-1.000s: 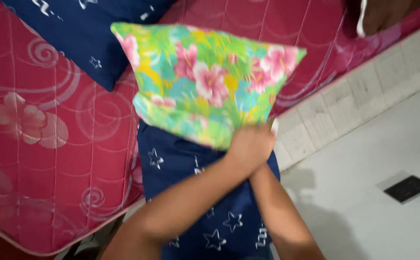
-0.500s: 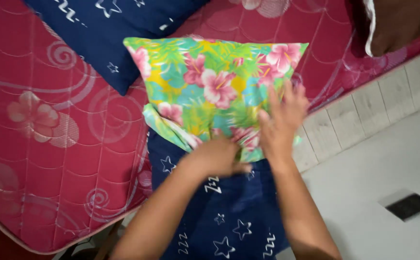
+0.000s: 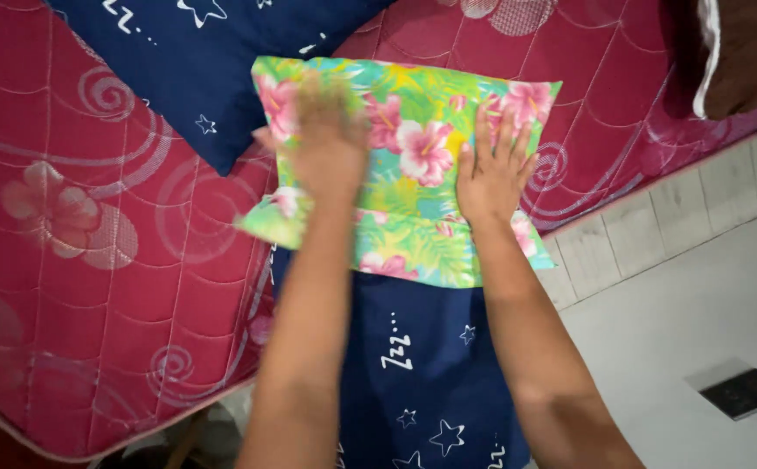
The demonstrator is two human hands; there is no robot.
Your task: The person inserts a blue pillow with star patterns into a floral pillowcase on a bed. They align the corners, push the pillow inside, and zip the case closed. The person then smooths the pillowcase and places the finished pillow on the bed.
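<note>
Both hands lie open and flat on the floral pillow (image 3: 413, 174): left hand (image 3: 326, 143) blurred, right hand (image 3: 491, 169) beside it.

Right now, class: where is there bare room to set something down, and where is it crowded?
Bare mattress left of the floral pillow; bare floor right of it. Crowded centre: both hands, left and right, press the pillow.

Both hands — left hand (image 3: 326, 143), right hand (image 3: 491, 169) — flat on pillow (image 3: 413, 187) atop mattress (image 3: 92, 260); second pillow (image 3: 213, 52) behind-left.
</note>
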